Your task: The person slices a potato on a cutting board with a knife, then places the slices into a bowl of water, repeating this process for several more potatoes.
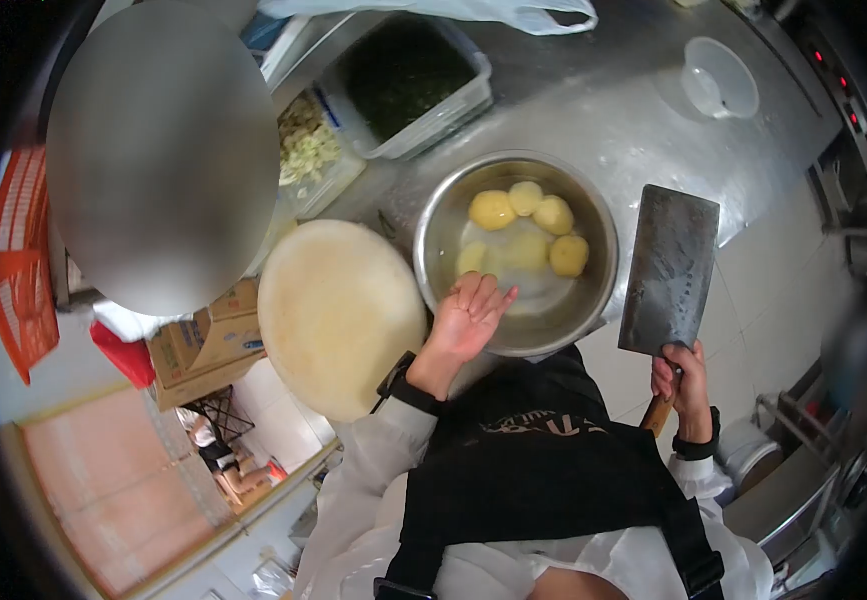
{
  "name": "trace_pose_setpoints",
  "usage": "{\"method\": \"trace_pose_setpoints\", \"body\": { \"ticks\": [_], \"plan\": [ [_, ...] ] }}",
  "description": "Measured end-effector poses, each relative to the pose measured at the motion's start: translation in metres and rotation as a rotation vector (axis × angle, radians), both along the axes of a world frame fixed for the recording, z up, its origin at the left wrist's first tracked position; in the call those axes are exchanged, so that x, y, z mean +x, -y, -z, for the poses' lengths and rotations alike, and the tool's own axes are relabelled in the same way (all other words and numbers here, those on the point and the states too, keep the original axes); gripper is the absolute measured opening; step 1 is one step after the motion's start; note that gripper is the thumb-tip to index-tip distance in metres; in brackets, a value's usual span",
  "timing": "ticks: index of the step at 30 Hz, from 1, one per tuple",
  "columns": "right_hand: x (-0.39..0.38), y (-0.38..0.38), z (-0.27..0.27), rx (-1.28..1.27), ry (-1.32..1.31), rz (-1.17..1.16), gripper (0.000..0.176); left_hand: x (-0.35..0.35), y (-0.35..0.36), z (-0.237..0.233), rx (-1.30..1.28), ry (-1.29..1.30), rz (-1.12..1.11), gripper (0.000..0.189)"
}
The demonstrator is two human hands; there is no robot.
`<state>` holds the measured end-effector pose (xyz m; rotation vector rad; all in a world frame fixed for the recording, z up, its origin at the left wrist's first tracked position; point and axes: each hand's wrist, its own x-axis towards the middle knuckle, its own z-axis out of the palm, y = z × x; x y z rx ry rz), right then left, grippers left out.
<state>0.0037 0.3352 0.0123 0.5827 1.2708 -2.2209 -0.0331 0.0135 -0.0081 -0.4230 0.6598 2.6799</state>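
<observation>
A steel bowl (pixel 593 225) on the metal counter holds water and several peeled yellow potatoes (pixel 528 225). My left hand (pixel 468 318) hovers open, palm up, at the bowl's near rim with nothing in it. My right hand (pixel 681 385) grips the wooden handle of a broad cleaver (pixel 669 268), blade pointing up and away, to the right of the bowl. A round pale chopping board (pixel 338 312) lies just left of the bowl.
Behind the board stand a clear tub of dark greens (pixel 408 75) and a tub of pale chopped pieces (pixel 308 150). A small clear plastic bowl (pixel 719 78) sits far right on the steel counter (pixel 603 110). Cardboard boxes (pixel 203 345) and an orange crate (pixel 18 260) are at left.
</observation>
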Motion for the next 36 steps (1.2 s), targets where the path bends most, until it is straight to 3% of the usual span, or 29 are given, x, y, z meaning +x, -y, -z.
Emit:
{"method": "trace_pose_setpoints", "body": {
  "ticks": [7,9,10,11,12,13,15,18,20,22,24,25,30,32,36],
  "plan": [
    [0.022,-0.04,0.021,0.037,0.048,0.127,0.011,-0.036,-0.048,0.089,-0.143,0.116,0.154,0.029],
    [0.026,-0.046,0.021,0.037,0.065,0.16,0.011,-0.045,-0.055,0.107,-0.623,0.006,0.134,0.011],
    [0.028,-0.047,0.022,0.036,0.073,0.18,0.011,-0.049,-0.06,0.112,-0.622,0.006,0.148,0.011],
    [0.027,-0.047,0.026,0.035,0.078,0.19,0.011,-0.054,-0.063,0.119,-0.769,-0.021,0.174,0.014],
    [0.028,-0.047,0.026,0.035,0.097,0.202,0.011,-0.056,-0.068,0.12,-0.915,-0.05,0.198,0.031],
    [0.028,-0.048,0.026,0.034,0.114,0.212,0.011,-0.057,-0.073,0.121,-0.914,-0.052,0.206,0.031],
    [0.026,-0.046,0.024,0.034,0.116,0.215,0.011,-0.057,-0.082,0.117,-1.65,-0.565,0.36,0.057],
    [0.023,-0.043,0.021,0.033,0.107,0.196,0.011,-0.051,-0.101,0.108,-1.879,-0.536,0.453,0.06],
    [0.02,-0.04,0.018,0.034,0.095,0.174,0.011,-0.053,-0.094,0.121,-1.766,-0.477,0.496,0.06],
    [0.017,-0.037,0.014,0.031,0.098,0.148,0.012,-0.055,-0.091,0.105,-1.651,-0.413,0.528,0.059],
    [0.013,-0.033,0.014,0.057,0.07,0.094,0.012,-0.052,-0.086,0.08,-0.825,0.209,0.603,0.053],
    [0.01,-0.03,0.014,0.08,0.049,0.054,0.013,-0.05,-0.082,0.072,-0.777,0.28,0.612,0.048],
    [-0.005,-0.003,0.003,0.149,0.037,-0.009,0.013,-0.029,-0.048,0.037,-0.771,0.212,0.472,0.053],
    [-0.007,0.01,0.004,0.166,0.025,-0.041,0.014,-0.02,-0.022,0.015,-0.87,-0.009,0.452,0.058],
    [-0.01,0.043,-0.001,0.191,-0.062,-0.153,0.014,0.024,0.039,-0.009,-1.143,-0.115,0.184,0.064]
  ]
}}
